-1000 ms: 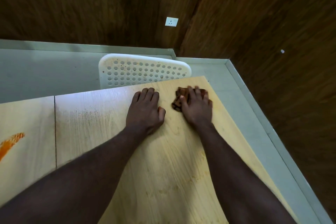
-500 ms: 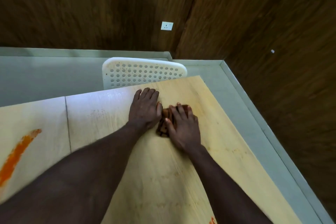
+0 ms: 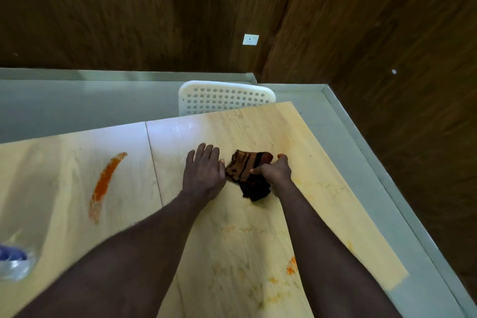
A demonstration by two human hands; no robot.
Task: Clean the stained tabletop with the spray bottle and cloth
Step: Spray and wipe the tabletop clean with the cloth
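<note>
A dark brown striped cloth (image 3: 245,170) lies crumpled on the light wooden tabletop (image 3: 232,227). My right hand (image 3: 275,171) grips the cloth's right side with thumb and fingers curled round it. My left hand (image 3: 204,171) rests flat on the wood just left of the cloth, fingers straight. A long orange stain (image 3: 107,181) streaks the left panel of the tabletop. A small orange stain (image 3: 291,264) and faint yellow smears lie near my right forearm. A blurred clear bottle with a blue part (image 3: 13,261) shows at the left edge.
A white perforated chair back (image 3: 227,97) stands behind the table's far edge. Grey floor (image 3: 361,152) with a raised skirting runs along the right side and back. Dark wood-panelled walls with a white socket (image 3: 251,39) close the corner.
My right hand pulled the cloth back toward me from the far edge, then lifted off it and took hold of its right side. The view shifted, bringing the long orange stain further in.
</note>
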